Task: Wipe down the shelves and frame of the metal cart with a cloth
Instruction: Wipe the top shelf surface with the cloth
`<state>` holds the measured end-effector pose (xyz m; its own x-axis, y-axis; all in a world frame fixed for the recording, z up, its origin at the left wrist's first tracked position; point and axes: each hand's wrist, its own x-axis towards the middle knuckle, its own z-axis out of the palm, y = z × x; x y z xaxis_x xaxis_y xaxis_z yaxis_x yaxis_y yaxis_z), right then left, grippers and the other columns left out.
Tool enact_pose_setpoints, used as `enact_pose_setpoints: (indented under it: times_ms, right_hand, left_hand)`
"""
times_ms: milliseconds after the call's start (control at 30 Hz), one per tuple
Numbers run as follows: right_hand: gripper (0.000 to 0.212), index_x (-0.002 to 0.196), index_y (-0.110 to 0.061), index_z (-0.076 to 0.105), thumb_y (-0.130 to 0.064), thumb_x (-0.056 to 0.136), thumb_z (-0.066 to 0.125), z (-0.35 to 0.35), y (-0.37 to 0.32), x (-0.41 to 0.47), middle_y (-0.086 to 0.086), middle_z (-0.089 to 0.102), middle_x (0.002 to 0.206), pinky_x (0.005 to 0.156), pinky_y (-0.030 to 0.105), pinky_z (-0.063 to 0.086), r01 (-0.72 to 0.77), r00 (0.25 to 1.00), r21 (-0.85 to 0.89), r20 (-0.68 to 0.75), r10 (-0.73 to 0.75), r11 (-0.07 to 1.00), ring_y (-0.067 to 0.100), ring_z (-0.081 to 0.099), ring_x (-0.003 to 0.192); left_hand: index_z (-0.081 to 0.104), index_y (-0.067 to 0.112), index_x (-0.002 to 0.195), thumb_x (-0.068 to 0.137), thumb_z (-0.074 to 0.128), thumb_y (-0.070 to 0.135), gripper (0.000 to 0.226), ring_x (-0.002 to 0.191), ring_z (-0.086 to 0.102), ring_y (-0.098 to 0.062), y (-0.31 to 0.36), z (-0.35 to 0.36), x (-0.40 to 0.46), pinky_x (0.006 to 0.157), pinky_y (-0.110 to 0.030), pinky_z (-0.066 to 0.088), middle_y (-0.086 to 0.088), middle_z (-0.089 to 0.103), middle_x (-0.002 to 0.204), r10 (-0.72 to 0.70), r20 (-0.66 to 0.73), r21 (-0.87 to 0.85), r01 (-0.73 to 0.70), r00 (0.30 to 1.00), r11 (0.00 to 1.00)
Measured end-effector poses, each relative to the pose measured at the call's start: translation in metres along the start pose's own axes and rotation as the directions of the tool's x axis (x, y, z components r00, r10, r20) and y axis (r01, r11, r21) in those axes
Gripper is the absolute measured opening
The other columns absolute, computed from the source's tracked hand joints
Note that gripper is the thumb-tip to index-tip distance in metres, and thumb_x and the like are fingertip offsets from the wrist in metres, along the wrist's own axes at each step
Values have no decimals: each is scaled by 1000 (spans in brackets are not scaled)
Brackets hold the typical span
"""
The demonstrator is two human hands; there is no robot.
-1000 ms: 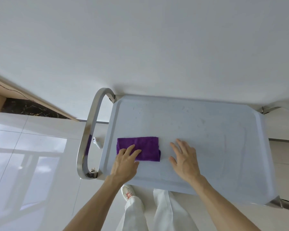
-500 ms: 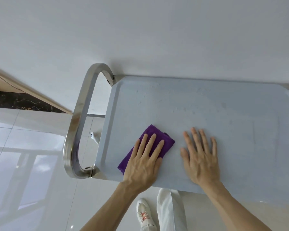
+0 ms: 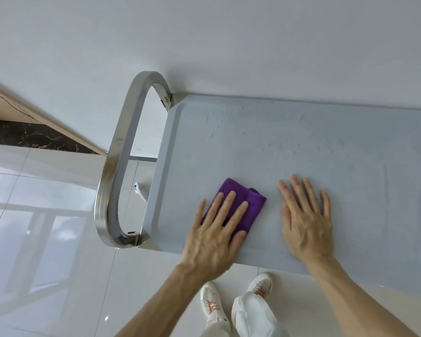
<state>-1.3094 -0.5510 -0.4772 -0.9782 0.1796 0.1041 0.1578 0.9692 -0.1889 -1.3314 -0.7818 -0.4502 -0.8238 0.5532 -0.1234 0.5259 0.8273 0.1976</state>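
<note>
Wiping the near-left part of the cart's top shelf (image 3: 301,142), you've hardly begun, specks dotting the far side and the steel handle frame (image 3: 118,166) untouched, your left hand (image 3: 214,237) pressing the folded purple cloth (image 3: 243,200) flat with straight fingers, right hand (image 3: 306,222) spread on bare metal.

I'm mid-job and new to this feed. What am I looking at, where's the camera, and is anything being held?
There is no machine here: a person works with bare hands. The single camera sits on their head, looking down. The left hand presses flat on a folded purple cloth on the top shelf of a metal cart. The right hand rests flat on the bare shelf beside it. Nothing is gripped; both hands have straight fingers. The curved steel handle is at the cart's left end. Below are white shoes on a glossy tiled floor.
</note>
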Motion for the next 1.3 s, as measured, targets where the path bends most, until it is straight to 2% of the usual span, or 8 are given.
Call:
enact_pose_setpoints:
  times_ms: [200, 300, 433, 700, 833, 967, 1067, 1300]
  right_hand:
    - [48, 149, -27, 41, -31, 103, 29, 2, 2, 0, 0, 34, 159, 120, 53, 18, -2, 1000, 10, -7, 2, 1000, 24, 29, 148]
    - [48, 149, -27, 41, -32, 103, 30, 3, 2, 0, 0, 34, 159, 121, 53, 17, -5, 1000, 12, -13, 5, 1000, 23, 28, 149]
    - [48, 150, -29, 38, -33, 103, 31, 6, 4, 0, 0, 34, 159, 120, 53, 18, 1, 1000, 11, -19, 0, 1000, 23, 28, 148]
    - [48, 149, -26, 41, -33, 102, 31, 5, 3, 1, 1, 35, 158, 119, 54, 20, 1, 1000, 7, -17, -1, 1000, 25, 30, 147]
    - [49, 148, -25, 42, -33, 101, 31, 3, 1, 2, 2, 38, 157, 119, 55, 20, -5, 1000, 6, -18, 5, 1000, 27, 33, 146]
    - [49, 147, -25, 44, -32, 100, 34, 1, 1, 3, 4, 39, 156, 118, 55, 21, -6, 1000, -6, -12, 6, 1000, 28, 34, 145]
    - [48, 147, -25, 46, -31, 100, 35, 0, -1, 3, 3, 40, 156, 118, 55, 23, -6, 1000, -14, -5, 6, 1000, 28, 35, 145]
    - [49, 150, -28, 41, -35, 102, 32, 3, 0, 2, 0, 36, 158, 120, 53, 19, -19, 1000, 1, -2, 19, 1000, 23, 30, 148]
  left_hand:
    - [29, 24, 154, 101, 27, 45, 56, 149, 22, -28, -85, -16, -5, 119, -56, 13, -10, 21, 162, -296, -98, 148, 308, 950, 940]
    - [34, 14, 151, 100, 28, 44, 60, 147, 22, -35, -94, -22, 13, 118, -58, 14, -15, 22, 160, -434, -122, 107, 447, 893, 888]
    - [20, -3, 152, 95, 34, 52, 80, 150, 6, -38, -61, -17, 43, 122, -51, 9, -16, 8, 163, -387, -83, 38, 391, 918, 920]
    - [16, 14, 156, 101, 35, 41, 65, 151, 7, -30, -53, -2, -22, 120, -50, 17, -7, 8, 165, -156, -64, 12, 157, 986, 988]
    - [26, 16, 154, 97, 36, 42, 64, 150, 13, -30, -97, -15, 7, 121, -49, 16, -7, 19, 163, -320, -110, 21, 324, 941, 946]
    - [19, 19, 156, 99, 28, 48, 64, 151, 8, -33, -101, -27, 89, 122, -49, 10, -7, 13, 164, -506, -102, -31, 506, 857, 862]
    - [16, 18, 157, 101, 25, 45, 62, 151, 4, -33, -63, -19, 121, 122, -49, 7, -6, 11, 164, -413, -110, -20, 413, 904, 910]
    - [12, 28, 157, 104, 26, 38, 55, 152, 3, -29, -14, 3, 78, 120, -52, 15, -4, 12, 164, 49, -60, 11, -48, 997, 999]
